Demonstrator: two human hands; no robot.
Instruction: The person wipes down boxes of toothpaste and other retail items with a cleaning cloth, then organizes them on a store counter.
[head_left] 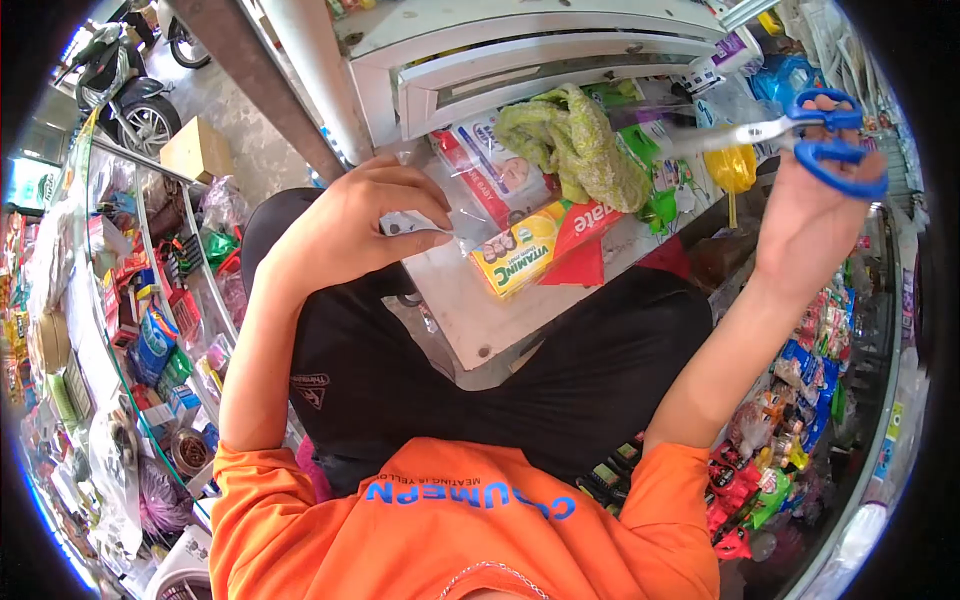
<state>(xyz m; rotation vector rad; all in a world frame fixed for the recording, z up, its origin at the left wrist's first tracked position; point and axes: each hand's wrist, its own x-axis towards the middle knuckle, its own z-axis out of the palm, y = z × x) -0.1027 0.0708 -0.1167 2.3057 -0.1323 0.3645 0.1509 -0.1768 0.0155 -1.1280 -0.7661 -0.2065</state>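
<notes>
My left hand hovers over the left part of a small white tabletop, fingers curled and the thumb slightly apart from them. Clear plastic film lies near its fingertips. At the upper right, my right hand is raised and grips scissors by their blue handles. Their blades point left and look blurred. Between my hands lie a yellow and red Colgate box marked Vitamin C, a red and white baby wipes pack and a crumpled green cloth. A yellow item sits below the blades.
Shelves crowded with packaged goods stand along my left. More colourful packets fill the right side. A white drawer-like frame borders the tabletop's far side. Beyond it at the upper left are a cardboard box and a motorbike.
</notes>
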